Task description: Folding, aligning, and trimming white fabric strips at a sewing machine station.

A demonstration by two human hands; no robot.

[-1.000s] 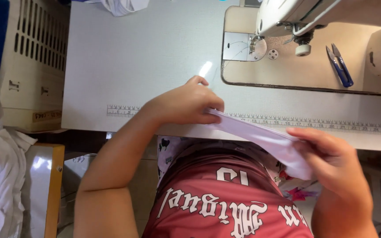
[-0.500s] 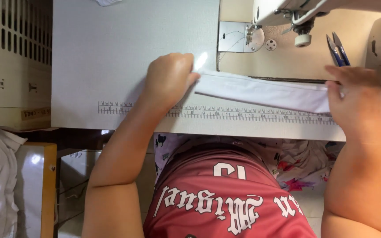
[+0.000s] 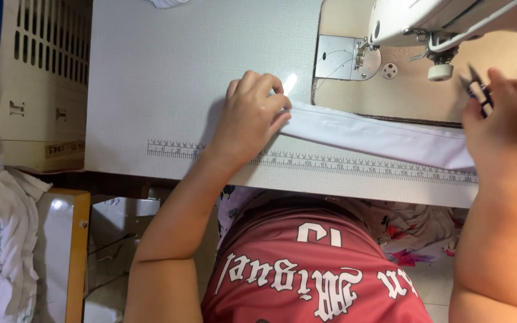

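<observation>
A long white fabric strip (image 3: 378, 136) lies stretched flat across the grey table (image 3: 169, 84), just above a printed ruler strip (image 3: 342, 164) along the front edge. My left hand (image 3: 249, 116) pinches and presses down the strip's left end. My right hand (image 3: 501, 116) holds down the right end and has small blue-handled thread snips (image 3: 477, 90) between its fingers. The white sewing machine head (image 3: 426, 24) stands just behind, with its needle plate (image 3: 345, 57) left of the presser foot.
A cream slatted plastic crate (image 3: 37, 78) stands left of the table. White cloth (image 3: 1, 239) is heaped at the lower left beside a wooden-edged stand (image 3: 79, 251). My lap in a red shirt fills the bottom middle.
The strip went from hanging between my hands near my lap to lying taut on the table along the ruler. My right hand moved up to the snips and now has them.
</observation>
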